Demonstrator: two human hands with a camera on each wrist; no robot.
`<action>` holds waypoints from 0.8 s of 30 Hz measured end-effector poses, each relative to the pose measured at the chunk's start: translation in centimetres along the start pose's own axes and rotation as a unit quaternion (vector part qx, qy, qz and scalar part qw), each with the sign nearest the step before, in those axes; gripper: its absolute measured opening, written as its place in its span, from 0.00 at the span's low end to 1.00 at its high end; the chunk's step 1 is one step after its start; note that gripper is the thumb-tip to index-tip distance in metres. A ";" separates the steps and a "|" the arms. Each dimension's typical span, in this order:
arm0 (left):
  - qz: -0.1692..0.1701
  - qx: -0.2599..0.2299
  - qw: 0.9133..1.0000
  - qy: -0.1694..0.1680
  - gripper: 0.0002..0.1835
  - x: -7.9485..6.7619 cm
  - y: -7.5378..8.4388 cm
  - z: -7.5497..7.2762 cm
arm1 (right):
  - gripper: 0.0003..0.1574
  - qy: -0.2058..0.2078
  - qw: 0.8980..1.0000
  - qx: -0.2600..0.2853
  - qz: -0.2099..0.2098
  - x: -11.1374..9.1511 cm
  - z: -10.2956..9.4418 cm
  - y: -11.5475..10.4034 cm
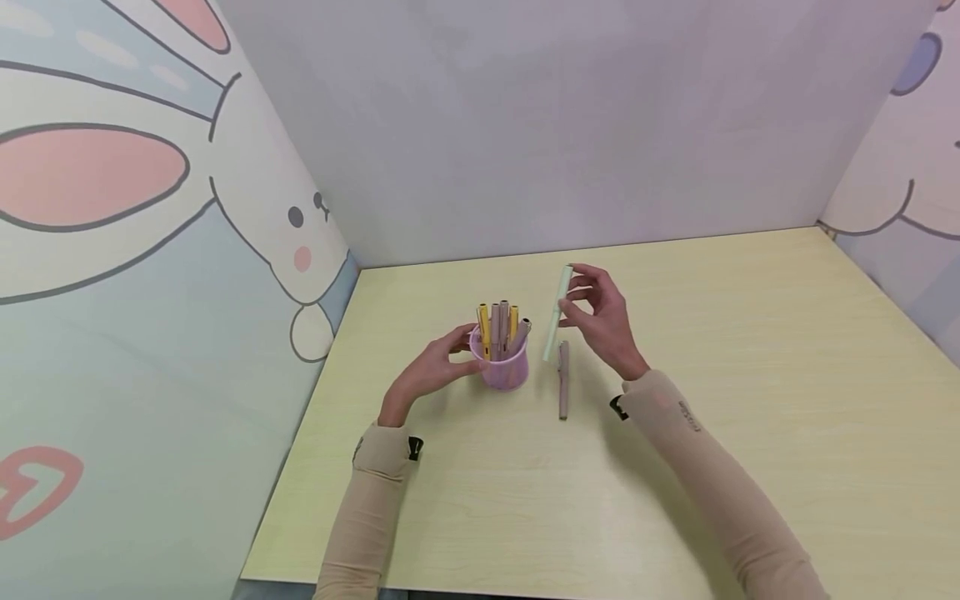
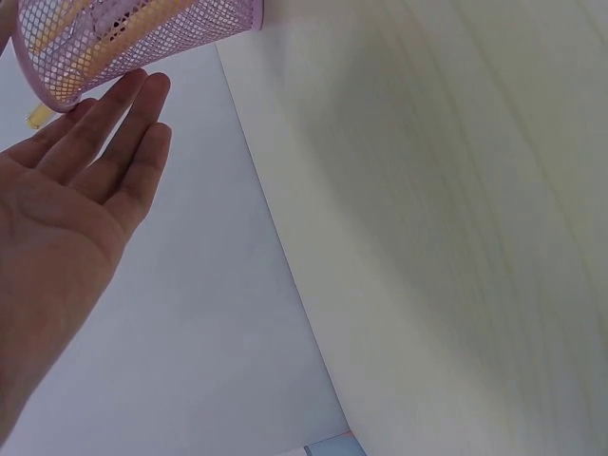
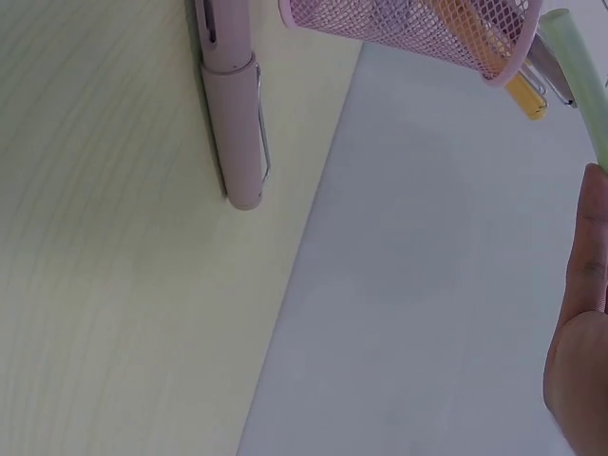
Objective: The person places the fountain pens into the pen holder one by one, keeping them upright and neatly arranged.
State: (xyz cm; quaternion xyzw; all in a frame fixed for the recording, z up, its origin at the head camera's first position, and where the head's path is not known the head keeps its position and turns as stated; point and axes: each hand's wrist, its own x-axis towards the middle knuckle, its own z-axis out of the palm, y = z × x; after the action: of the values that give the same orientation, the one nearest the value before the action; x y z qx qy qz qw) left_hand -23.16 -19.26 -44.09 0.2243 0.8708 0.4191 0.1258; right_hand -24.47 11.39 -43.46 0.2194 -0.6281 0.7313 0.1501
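A pink mesh pen cup [image 1: 504, 375] stands on the table, holding several yellow and mauve pens [image 1: 504, 329]. My left hand [image 1: 438, 365] holds the cup from its left side, thumb at the front and fingers behind. In the left wrist view the fingertips [image 2: 142, 90] touch the mesh [image 2: 142, 43]. To the right of the cup, my right hand [image 1: 603, 317] pinches a pale green pen [image 1: 557, 317], tilted and raised above the table. Below it a mauve pen [image 1: 563, 383] lies on the table, its metal clip visible in the right wrist view.
The light wooden table [image 1: 487, 517] meets a pale back wall [image 1: 555, 125]. A wall with a cartoon rabbit [image 1: 255, 183] rises along the left edge, and another patterned wall [image 1: 885, 167] stands on the right.
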 end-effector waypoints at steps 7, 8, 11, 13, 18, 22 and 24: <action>-0.006 0.001 1.000 0.001 0.41 0.1 0.1 0.1 | 0.34 0.001 1.000 -0.001 -0.019 0.2 1.0 -0.3; -0.007 0.002 1.000 0.001 0.41 0.1 0.1 0.1 | 0.34 0.002 1.000 0.001 -0.021 0.2 1.1 -0.3; -0.008 0.003 1.000 0.000 0.41 0.1 0.2 0.1 | 0.34 0.005 1.000 0.009 -0.029 0.3 1.5 -0.4; -0.008 0.001 1.000 0.000 0.41 0.1 0.2 0.1 | 0.34 0.008 0.999 0.018 -0.033 0.3 1.8 -0.5; -0.008 0.002 1.000 0.001 0.41 0.1 0.1 0.2 | 0.34 0.013 0.999 0.038 -0.037 0.5 2.5 -0.6; -0.008 0.004 1.000 0.001 0.42 0.1 0.1 0.2 | 0.34 0.012 0.998 0.036 -0.044 0.5 2.9 -0.6; -0.009 0.006 1.000 0.001 0.41 0.1 0.2 0.2 | 0.34 0.011 0.998 0.032 -0.049 0.5 3.2 -0.6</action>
State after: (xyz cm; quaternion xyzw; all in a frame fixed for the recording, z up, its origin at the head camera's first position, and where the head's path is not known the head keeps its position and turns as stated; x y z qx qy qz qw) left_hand -23.11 -18.97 -44.10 0.2167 0.8754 0.4130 0.1272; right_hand -24.16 8.33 -42.30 0.2464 -0.5915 0.7451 0.1851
